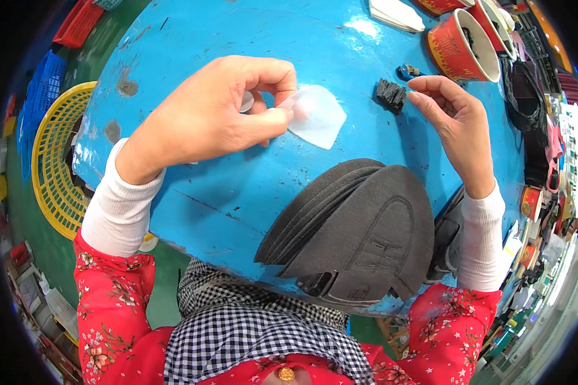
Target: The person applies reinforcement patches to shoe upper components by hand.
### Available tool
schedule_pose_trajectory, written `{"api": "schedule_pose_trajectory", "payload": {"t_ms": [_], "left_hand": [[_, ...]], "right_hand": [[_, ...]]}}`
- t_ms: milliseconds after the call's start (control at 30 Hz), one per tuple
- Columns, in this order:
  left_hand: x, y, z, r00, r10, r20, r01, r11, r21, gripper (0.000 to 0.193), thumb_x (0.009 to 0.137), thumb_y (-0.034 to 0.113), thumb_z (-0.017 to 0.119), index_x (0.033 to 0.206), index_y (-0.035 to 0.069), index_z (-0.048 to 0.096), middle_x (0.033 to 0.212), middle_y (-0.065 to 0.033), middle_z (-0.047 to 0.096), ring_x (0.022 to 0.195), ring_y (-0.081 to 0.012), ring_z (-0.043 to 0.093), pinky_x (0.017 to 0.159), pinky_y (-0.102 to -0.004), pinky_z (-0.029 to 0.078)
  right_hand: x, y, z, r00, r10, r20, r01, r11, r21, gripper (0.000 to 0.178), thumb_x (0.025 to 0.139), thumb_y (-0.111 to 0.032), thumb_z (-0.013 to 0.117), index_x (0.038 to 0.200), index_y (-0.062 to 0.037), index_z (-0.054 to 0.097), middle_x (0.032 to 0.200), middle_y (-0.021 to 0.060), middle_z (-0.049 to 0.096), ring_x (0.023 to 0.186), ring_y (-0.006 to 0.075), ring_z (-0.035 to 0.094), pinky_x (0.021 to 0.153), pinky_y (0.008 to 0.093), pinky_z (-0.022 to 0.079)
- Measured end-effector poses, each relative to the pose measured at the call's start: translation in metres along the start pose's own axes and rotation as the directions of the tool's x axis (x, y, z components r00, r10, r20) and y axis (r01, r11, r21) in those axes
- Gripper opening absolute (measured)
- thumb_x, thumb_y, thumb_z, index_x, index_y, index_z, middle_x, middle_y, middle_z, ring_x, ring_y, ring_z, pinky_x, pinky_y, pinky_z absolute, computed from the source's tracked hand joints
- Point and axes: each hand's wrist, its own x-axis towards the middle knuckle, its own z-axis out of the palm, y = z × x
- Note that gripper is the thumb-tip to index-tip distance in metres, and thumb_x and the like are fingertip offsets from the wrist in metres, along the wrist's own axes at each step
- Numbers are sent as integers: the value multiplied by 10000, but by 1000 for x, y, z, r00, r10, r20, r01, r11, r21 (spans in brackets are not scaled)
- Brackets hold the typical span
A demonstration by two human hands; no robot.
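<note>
While left hand pinches one translucent piece, right hand hovers half-curled, holding nothing.

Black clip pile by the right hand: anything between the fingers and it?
Nothing visible. The right hand hovers just right of the small black pile, with only bare blue table between them. The left hand pinches a translucent white sheet, off to the side.

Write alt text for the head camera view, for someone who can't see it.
Over a blue table, the left hand pinches a thin translucent white piece, while the right hand reaches for a small black stack. A pile of dark grey fabric pieces lies near the person, and red paper cups stand at the far right.
</note>
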Motion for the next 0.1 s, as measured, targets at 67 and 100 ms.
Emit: {"api": "schedule_pose_trajectory", "payload": {"t_ms": [67, 100], "left_hand": [[-2, -2, -2, 1000, 24, -10, -23, 993, 116, 77, 840, 119, 567, 817, 46, 554, 665, 30, 517, 593, -35, 543, 527, -183, 380], [-4, -5, -2, 1000, 16, -12, -15, 994, 111, 77, 840, 119, 567, 817, 46, 554, 665, 30, 517, 593, -35, 543, 527, -183, 380]], "right_hand": [[4, 2, 4, 997, 54, 51, -55, 998, 27, 210, 853, -128, 658, 1008, 14, 652, 790, -2, 641, 705, 40, 568, 641, 185, 460], [5, 4, 6, 996, 52, 70, -56, 997, 54, 211, 855, -135, 658, 1012, 6, 656, 805, -1, 643, 714, 38, 567, 652, 181, 457]]}}
